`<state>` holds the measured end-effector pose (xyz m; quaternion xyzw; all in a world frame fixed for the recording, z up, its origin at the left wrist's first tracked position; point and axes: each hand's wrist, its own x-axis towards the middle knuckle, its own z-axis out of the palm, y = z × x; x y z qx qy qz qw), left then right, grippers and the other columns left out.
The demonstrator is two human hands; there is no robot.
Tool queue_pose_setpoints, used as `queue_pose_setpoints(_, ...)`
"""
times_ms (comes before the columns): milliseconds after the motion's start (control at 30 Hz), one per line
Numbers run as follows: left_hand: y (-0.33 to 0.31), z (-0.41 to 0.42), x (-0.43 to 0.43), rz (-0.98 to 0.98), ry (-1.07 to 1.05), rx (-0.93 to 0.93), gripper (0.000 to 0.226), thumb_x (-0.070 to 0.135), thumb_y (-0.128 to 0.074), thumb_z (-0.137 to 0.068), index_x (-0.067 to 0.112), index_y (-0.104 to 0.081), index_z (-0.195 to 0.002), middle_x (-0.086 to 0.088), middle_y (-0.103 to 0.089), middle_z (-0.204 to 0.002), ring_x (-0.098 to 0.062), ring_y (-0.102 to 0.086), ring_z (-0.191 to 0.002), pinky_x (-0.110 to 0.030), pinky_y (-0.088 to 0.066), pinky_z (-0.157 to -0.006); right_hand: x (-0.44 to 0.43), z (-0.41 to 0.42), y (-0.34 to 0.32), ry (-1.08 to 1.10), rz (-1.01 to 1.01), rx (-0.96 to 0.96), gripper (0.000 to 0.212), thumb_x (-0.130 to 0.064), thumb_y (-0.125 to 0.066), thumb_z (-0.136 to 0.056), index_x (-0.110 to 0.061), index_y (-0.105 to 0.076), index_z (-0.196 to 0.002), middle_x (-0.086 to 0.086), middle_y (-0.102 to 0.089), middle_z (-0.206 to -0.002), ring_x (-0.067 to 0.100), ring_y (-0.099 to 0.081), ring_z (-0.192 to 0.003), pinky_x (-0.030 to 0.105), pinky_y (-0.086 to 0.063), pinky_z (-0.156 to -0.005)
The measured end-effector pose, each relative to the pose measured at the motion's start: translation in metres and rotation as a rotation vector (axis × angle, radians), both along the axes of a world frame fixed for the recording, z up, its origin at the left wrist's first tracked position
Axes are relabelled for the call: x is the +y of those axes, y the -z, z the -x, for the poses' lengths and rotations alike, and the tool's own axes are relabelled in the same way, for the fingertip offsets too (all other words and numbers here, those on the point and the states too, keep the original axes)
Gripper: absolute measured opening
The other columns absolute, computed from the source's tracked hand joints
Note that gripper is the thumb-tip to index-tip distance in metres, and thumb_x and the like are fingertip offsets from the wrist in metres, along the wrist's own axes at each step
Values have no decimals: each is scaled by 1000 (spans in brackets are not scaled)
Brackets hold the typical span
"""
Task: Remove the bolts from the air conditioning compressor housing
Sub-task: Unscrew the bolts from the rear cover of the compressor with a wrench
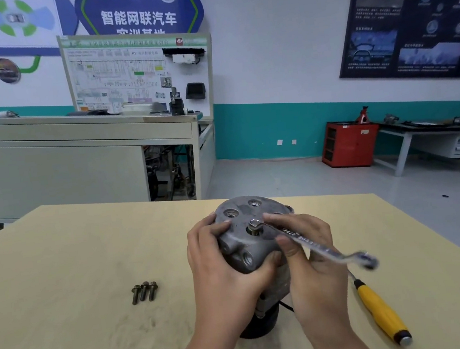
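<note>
Shows a grey compressor housing (239,242) standing on end near the middle of a pale wooden table (63,279), with the left hand (222,264) curled round its left side in a firm grip. Shows the right hand (309,251) pinching a silver wrench (317,247) whose ring end sits on a bolt (254,223) in the housing's top face. Includes three loose bolts (144,291) lying side by side to the left, well apart from the housing, and a yellow-handled screwdriver (382,312) lying to the right.
</note>
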<state>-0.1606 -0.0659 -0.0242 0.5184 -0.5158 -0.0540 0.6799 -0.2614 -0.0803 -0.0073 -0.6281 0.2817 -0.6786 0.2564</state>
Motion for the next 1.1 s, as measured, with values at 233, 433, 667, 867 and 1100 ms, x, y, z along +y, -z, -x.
queue_pose_setpoints(233,1,-2,0,-4,6,-11,60,55,-69,-48,43,-40,-100,32,-34,-123,-7,-40,-124,-21,-36,-100,-24,-6,-17,-118,-372,-290,21,-11,-49,-97,-25,-50,-113,-6,-75,-83,10,-70,-87,23,-53,-74)
queue_pose_setpoints(433,1,-3,2,-28,-7,0,61,56,-68,-48,43,-39,-100,29,-33,-124,-10,-42,-123,-32,-40,-102,-40,-11,-53,-69,-538,3,4,-5,-61,-86,-7,-59,-89,5,-72,-75,25,-70,-78,34,-57,-69)
queue_pose_setpoints(667,0,-3,2,-48,9,-17,61,54,-68,-49,42,-37,-101,25,-34,-123,-12,-42,-123,-40,-42,-100,-32,-32,-73,44,-455,532,18,-21,-64,-85,-29,-56,-71,-5,-65,-75,28,-62,-94,51,-40,-97)
queue_pose_setpoints(867,-4,-2,1,-60,26,-31,56,49,-64,-50,44,-38,-100,28,-35,-115,-14,-46,-113,-41,-45,-93,-5,-41,-65,107,-307,603,15,-36,-69,-77,-39,-61,-65,-12,-66,-86,17,-52,-105,38,-41,-94)
queue_pose_setpoints(1100,-5,0,-1,-12,17,-36,46,50,-58,-63,63,-37,-103,39,-34,-116,-4,-46,-113,-18,-41,-90,5,-31,-31,267,173,397,12,-18,-72,-72,-23,-76,-83,-19,-57,-87,10,-50,-92,39,-38,-90)
